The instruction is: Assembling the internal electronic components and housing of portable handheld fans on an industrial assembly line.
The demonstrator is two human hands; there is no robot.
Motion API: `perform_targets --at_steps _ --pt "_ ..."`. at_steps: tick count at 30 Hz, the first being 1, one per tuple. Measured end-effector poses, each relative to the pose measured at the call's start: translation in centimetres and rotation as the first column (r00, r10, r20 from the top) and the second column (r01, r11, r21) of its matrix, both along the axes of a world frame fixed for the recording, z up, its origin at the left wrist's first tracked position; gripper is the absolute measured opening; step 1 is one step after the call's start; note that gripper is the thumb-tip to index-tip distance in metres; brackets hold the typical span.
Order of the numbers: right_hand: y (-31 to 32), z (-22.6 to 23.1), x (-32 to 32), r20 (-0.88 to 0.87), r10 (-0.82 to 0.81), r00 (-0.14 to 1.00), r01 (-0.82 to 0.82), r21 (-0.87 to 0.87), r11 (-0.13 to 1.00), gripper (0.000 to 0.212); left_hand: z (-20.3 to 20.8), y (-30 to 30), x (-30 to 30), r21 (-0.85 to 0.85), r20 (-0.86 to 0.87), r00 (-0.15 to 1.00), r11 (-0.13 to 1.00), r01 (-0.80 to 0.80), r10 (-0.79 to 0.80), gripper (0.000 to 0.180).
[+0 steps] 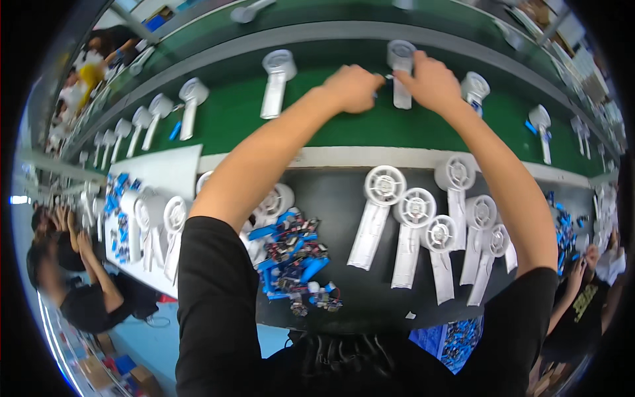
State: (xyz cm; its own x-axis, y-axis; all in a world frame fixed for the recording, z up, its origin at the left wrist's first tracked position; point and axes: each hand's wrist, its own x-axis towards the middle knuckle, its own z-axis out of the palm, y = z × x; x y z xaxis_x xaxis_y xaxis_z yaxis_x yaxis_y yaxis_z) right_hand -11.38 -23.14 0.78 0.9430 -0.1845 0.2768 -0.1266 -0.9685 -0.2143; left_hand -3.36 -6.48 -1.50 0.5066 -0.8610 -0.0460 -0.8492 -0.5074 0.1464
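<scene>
Both of my arms reach out over the green conveyor belt (231, 126). My right hand (434, 83) grips a white handheld fan housing (401, 51) by its neck, thumb in front and fingers at the right side of its round head. The housing's handle points toward me. Just left of it, my left hand (356, 88) is closed with curled fingers. Something small, dark and bluish shows at its fingertips, too small to name. Another fan housing (274, 92) lies on the belt left of my left hand, and one more (475, 87) sits just beyond my right wrist.
On the dark worktable (331, 192) lie several white fan housings (416, 208) at the right and a heap of blue batteries with wired circuit boards (291, 251) at the left. More housings line the belt. A blue bin (430, 339) stands below the table edge. Co-workers (86, 278) sit on both sides.
</scene>
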Motion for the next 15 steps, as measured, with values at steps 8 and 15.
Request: perform_targets --at_steps 8,15 --pt "17.0 4.3 6.9 -0.370 0.295 0.881 -0.098 0.467 0.879 0.051 4.3 8.7 -9.2 0.044 0.078 0.997 0.999 0.021 -0.024 0.028" --pt "23.0 -4.7 8.7 -0.218 0.108 0.970 -0.048 0.263 0.963 0.042 8.3 20.6 -25.3 -0.485 -0.172 0.983 0.863 -0.140 0.063 0.029"
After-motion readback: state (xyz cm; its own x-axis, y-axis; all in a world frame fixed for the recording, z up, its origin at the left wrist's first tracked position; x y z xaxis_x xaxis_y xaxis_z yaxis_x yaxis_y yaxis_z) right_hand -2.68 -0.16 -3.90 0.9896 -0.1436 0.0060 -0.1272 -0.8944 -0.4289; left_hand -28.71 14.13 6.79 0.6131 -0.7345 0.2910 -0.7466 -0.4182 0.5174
